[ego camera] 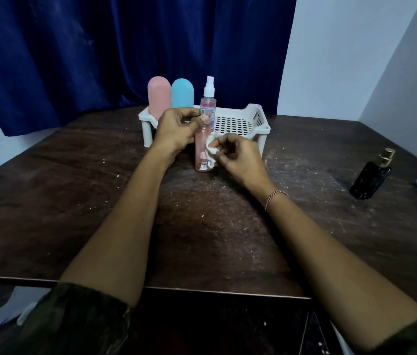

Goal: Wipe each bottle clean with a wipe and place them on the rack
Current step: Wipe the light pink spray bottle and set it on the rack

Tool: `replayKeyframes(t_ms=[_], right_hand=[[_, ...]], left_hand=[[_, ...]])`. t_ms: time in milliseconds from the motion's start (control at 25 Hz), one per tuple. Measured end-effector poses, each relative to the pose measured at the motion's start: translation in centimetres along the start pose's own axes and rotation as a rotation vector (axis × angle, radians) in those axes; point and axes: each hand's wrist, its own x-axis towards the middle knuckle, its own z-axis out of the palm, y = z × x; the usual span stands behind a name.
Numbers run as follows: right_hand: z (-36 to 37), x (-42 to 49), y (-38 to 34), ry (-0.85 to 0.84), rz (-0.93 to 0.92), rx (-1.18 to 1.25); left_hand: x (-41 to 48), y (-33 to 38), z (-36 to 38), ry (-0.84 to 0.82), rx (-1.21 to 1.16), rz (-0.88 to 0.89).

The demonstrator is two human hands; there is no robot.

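Gripping the pink bottle (202, 147) near its top, the left hand (176, 129) steadies it just before the rack (253, 124); the right hand (240, 160) pinches the wipe (211, 151) against its side. A hard rub may knock it into the spray bottle (208, 98) behind.

Forearms (135, 201) forward; left grip (176, 129) curled, higher; right grip (238, 157) in a fingertip pinch

Pink rounded bottle (159, 97), blue bottle (182, 93), white rack (256, 118), navy curtain (100, 47), black speckled bottle (369, 181).
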Motion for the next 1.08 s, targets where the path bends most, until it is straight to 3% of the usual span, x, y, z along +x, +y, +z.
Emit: replayKeyframes(t_ms=[160, 320, 520, 680, 880, 1080], right_hand=[[-0.40, -0.22, 0.13, -0.121, 0.025, -0.096], [-0.07, 0.10, -0.17, 0.002, -0.017, -0.056], [-0.58, -0.18, -0.04, -0.176, 0.046, -0.108], [-0.34, -0.18, -0.38, -0.060, 0.010, -0.043], [-0.77, -0.42, -0.17, -0.201, 0.038, -0.100], [-0.54, -0.37, -0.31, -0.092, -0.032, -0.071]], left_hand=[[0.07, 0.10, 0.07, 0.032, 0.032, -0.013], [0.23, 0.15, -0.06, 0.042, 0.018, -0.022], [0.56, -0.23, -0.20, 0.048, 0.030, -0.032], [0.61, -0.20, -0.27, 0.054, -0.004, -0.051], [0.41, -0.05, -0.24, 0.061, 0.000, -0.045], [0.31, -0.06, -0.21, 0.060, -0.040, -0.062]])
